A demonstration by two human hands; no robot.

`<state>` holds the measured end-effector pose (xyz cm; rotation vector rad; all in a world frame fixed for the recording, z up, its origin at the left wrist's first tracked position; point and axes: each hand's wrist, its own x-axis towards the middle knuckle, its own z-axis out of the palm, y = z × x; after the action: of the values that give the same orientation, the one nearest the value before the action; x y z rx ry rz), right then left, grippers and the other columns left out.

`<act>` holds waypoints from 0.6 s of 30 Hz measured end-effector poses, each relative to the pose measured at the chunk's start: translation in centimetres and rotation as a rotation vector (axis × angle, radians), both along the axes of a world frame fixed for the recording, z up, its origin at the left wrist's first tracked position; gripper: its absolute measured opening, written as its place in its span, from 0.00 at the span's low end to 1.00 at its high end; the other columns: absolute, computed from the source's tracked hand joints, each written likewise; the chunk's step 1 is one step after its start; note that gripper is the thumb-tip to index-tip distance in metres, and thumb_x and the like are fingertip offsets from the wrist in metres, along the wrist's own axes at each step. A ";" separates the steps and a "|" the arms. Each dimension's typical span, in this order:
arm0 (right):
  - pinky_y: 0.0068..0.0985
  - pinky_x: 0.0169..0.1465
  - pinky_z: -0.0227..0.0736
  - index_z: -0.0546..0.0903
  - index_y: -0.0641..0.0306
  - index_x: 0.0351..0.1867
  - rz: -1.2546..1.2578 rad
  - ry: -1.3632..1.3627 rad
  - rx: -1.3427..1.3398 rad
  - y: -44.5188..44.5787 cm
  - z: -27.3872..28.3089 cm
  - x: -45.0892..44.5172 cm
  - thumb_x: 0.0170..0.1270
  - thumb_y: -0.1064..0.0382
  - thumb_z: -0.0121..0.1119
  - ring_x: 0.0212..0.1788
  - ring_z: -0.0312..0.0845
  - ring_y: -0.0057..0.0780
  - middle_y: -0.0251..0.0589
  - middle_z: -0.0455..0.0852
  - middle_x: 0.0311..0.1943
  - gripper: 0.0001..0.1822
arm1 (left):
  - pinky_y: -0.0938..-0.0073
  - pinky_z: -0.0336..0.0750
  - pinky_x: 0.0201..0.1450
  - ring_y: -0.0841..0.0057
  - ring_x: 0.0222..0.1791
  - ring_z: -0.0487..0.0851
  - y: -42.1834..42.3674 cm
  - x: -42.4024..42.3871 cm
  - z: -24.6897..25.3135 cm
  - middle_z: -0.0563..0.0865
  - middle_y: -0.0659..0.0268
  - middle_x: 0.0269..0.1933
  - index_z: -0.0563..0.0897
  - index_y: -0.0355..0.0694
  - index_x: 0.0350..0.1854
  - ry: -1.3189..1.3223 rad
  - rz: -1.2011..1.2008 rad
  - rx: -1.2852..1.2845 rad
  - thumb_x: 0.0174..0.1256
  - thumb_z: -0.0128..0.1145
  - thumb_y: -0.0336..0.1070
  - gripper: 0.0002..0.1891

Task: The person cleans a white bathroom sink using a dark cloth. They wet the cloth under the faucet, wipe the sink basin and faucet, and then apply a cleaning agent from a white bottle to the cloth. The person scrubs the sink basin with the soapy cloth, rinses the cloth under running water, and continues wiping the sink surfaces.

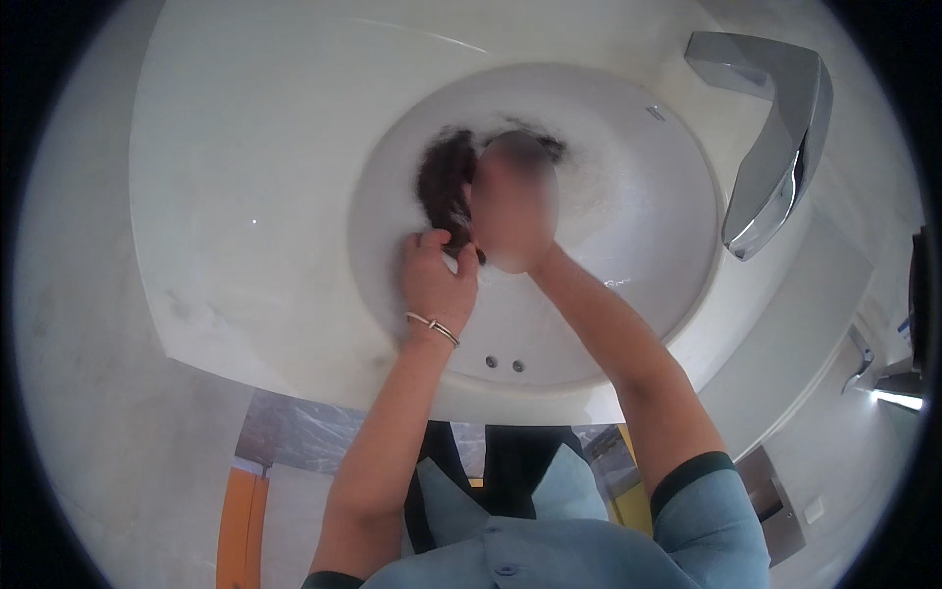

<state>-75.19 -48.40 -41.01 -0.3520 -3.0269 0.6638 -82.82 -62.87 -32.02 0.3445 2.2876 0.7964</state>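
Note:
A dark, wet, soft thing, cloth or hair-like, lies in the white oval washbasin. Its lower end sits between the thumb and fingers of my left hand, which wears a thin bracelet. My right hand is over the basin, just right of the dark thing and close to my left fingertips; a blurred oval covers most of it, so its fingers and grip are hidden. More dark material shows past its upper end. Some water or foam appears at the basin's right side.
A chrome faucet rises at the right of the basin. Two small round overflow holes are in the near basin wall. The pale countertop extends left. An orange panel stands below left, and a metal fixture is at lower right.

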 end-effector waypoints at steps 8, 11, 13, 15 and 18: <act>0.33 0.77 0.54 0.72 0.45 0.67 0.693 -0.704 0.113 10.8 -1.2 -6.8 0.71 0.52 0.53 0.75 0.58 0.39 0.34 0.70 0.69 0.24 | 0.61 0.77 0.50 0.59 0.45 0.81 -0.5 -0.4 -0.9 0.79 0.53 0.48 0.79 0.33 0.48 -0.024 0.098 0.045 0.60 0.64 0.34 0.16; 0.34 0.76 0.55 0.64 0.42 0.74 0.383 -0.506 -0.358 17.2 -4.9 0.8 0.74 0.55 0.46 0.74 0.58 0.35 0.30 0.52 0.78 0.27 | 0.62 0.77 0.50 0.59 0.45 0.81 -0.3 -0.2 -1.6 0.79 0.53 0.49 0.79 0.33 0.47 -0.040 0.020 0.081 0.60 0.64 0.34 0.15; 0.34 0.69 0.66 0.61 0.41 0.75 0.403 -0.481 0.079 17.7 -2.2 2.1 0.76 0.56 0.44 0.66 0.69 0.35 0.29 0.46 0.80 0.27 | 0.63 0.77 0.50 0.59 0.45 0.81 0.0 -0.3 -1.2 0.79 0.53 0.49 0.79 0.34 0.46 -0.033 0.014 0.050 0.60 0.64 0.34 0.15; 0.35 0.59 0.76 0.61 0.40 0.76 0.447 -0.654 0.434 16.1 2.9 1.6 0.75 0.59 0.44 0.55 0.80 0.34 0.28 0.46 0.80 0.28 | 0.63 0.77 0.51 0.58 0.46 0.81 -0.4 -0.4 -1.0 0.79 0.53 0.49 0.80 0.34 0.46 -0.002 0.007 0.022 0.60 0.64 0.35 0.15; 0.32 0.46 0.78 0.71 0.42 0.69 0.260 -0.521 0.499 17.2 3.2 8.5 0.68 0.61 0.50 0.55 0.80 0.28 0.30 0.52 0.79 0.26 | 0.62 0.77 0.51 0.57 0.47 0.81 0.6 -0.4 -0.9 0.79 0.53 0.49 0.81 0.34 0.45 -0.048 -0.030 -0.003 0.60 0.64 0.36 0.14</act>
<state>-66.67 -31.21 -37.81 -0.1222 -3.6070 -0.2463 -83.18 -62.26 -32.96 0.3540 2.2340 0.7778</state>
